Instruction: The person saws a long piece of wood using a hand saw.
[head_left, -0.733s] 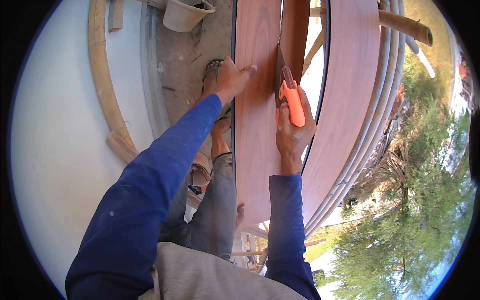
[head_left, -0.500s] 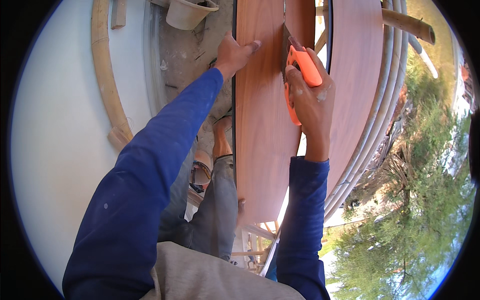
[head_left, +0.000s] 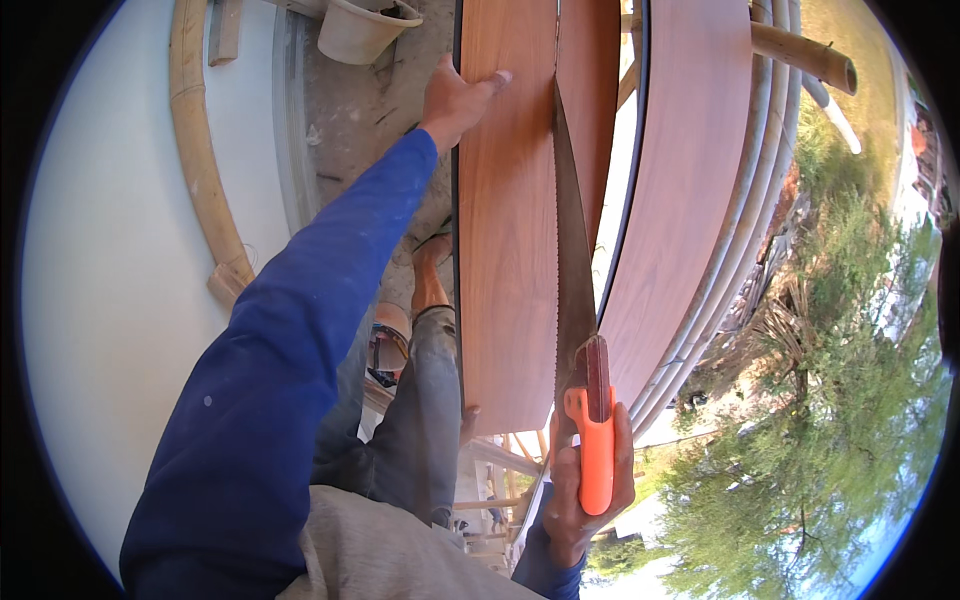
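Observation:
My right hand [head_left: 622, 480] is wrapped round the orange handle of a hand saw [head_left: 574, 240], low in the view and close to my body. The long toothed blade points away from me, its far end in a lengthwise cut in a reddish-brown wood-grain board [head_left: 505, 250]. To the right of that cut lies a narrower strip [head_left: 592, 90] of the board. My left hand [head_left: 458, 105] grips the board's left edge, thumb on the top face and the other fingers hidden below.
Another wood-grain board [head_left: 685, 170] lies to the right, beside long poles [head_left: 770, 130] and a bamboo end [head_left: 810, 58]. A pale bucket [head_left: 362, 32] stands on the dusty floor at the far left. Bamboo [head_left: 200, 150] lies against a white surface. Trees show at right.
My right hand has drawn the saw back toward my body, baring much more of the blade. My left hand keeps its grip on the board's edge.

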